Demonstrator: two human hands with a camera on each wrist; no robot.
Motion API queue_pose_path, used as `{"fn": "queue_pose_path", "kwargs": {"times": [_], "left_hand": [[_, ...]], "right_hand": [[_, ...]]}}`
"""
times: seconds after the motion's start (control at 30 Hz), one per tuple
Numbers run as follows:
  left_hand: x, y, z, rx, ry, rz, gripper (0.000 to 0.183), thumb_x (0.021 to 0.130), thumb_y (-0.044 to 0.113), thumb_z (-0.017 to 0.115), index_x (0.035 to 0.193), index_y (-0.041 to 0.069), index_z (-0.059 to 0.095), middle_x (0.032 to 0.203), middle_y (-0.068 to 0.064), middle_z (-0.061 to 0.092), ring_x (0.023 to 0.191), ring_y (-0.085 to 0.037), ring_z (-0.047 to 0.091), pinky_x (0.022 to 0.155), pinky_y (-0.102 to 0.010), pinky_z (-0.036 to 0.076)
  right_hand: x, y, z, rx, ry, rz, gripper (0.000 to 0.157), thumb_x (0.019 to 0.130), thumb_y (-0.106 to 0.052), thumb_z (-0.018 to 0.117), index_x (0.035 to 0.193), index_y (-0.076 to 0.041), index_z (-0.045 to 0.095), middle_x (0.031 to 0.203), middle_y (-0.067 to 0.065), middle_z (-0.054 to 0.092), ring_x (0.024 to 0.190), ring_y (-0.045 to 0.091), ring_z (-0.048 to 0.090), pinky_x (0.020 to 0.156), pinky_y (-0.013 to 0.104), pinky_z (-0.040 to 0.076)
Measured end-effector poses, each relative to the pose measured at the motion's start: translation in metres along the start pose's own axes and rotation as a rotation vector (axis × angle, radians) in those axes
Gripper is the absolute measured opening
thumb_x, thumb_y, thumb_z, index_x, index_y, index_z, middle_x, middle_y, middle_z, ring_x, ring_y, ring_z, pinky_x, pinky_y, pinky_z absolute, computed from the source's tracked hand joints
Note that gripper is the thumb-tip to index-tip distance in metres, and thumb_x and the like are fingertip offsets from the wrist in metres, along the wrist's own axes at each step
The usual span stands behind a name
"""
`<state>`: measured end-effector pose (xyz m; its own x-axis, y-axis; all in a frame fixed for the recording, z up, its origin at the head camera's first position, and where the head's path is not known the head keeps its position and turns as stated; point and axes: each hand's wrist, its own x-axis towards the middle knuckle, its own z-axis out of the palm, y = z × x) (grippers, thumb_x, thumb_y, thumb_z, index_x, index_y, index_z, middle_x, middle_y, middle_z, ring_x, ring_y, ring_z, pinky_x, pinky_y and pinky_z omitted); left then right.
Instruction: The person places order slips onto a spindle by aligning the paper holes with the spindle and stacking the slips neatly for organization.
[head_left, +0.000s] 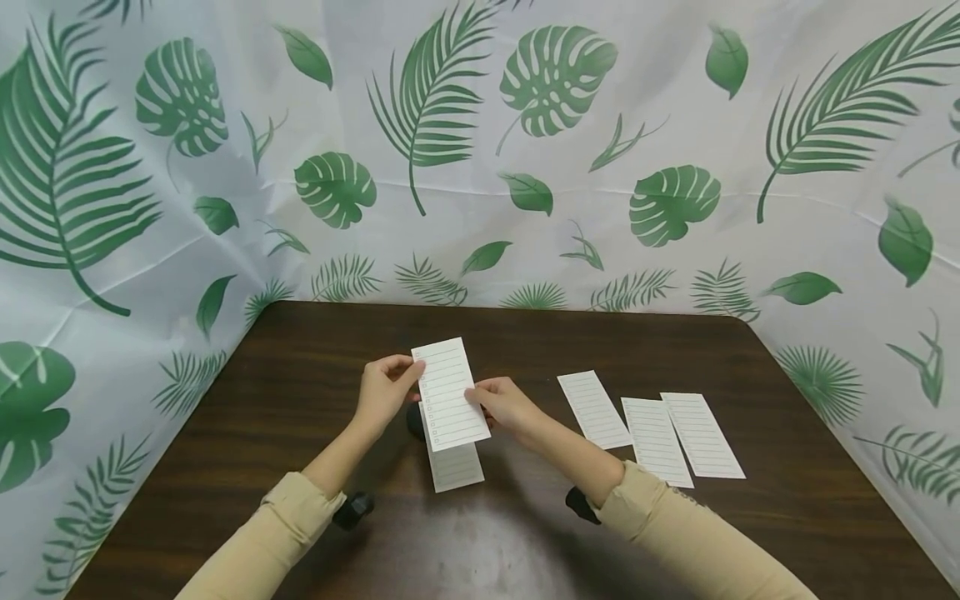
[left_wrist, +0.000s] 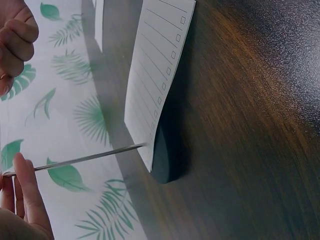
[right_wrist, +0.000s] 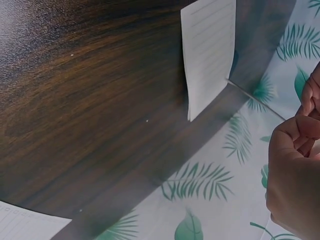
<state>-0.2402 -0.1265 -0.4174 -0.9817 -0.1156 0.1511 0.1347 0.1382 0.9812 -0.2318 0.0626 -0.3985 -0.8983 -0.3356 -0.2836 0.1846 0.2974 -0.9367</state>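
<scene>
Held checklist sheet: raised above the middle of the worktop, tilted, printed face toward the head camera, with ruled lines and small boxes down its left side
Left hand: pinching the sheet's left edge near its upper end, thumb on the printed face, fingers behind
Right hand: pinching the sheet's right edge lower down, thumb in front, fingers behind
Lower checklist sheets: under the held one, partly hidden by it in the head view; the right wrist view shows layered edges at one corner; whether they touch the held sheet cannot be told
Dark rounded object: beneath the lower sheets, one end of them raised over it
Loose sheets: left one, middle one and right one lie toward the worktop's right edge, slanted; the middle and right ones sit just beside each other
Sleeves: cream left cuff and cream right cuff, a black device at the left wrist
Backdrop: white leaf-print cloth beyond the worktop's far edge
</scene>
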Motion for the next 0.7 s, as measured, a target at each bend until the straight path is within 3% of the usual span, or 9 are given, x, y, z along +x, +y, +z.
{"fn": "queue_pose_path", "kwargs": {"times": [0.37,0.7], "left_hand": [[0.0002,-0.0029,0.0006,0.008,0.004,-0.056,0.021,0.089,0.006,0.063,0.098,-0.013,0.065,0.083,-0.016,0.066,0.06,-0.002,0.059,0.055,-0.02,0.058],[0.0011,-0.0037,0.0019,-0.036,0.021,-0.087,0.019,0.089,0.006,0.061,0.092,-0.013,0.064,0.071,-0.001,0.062,0.059,-0.004,0.059,0.052,-0.019,0.057]], "right_hand": [[-0.0001,0.0039,0.0034,-0.052,0.015,-0.001,0.028,0.097,-0.012,0.046,0.097,0.009,0.064,0.067,-0.001,0.058,0.056,0.009,0.048,0.05,0.02,0.04],[-0.0013,0.0037,0.0036,-0.055,0.0,-0.007,0.028,0.098,-0.012,0.046,0.094,0.009,0.063,0.063,-0.001,0.055,0.053,0.009,0.044,0.048,0.019,0.038]]}}
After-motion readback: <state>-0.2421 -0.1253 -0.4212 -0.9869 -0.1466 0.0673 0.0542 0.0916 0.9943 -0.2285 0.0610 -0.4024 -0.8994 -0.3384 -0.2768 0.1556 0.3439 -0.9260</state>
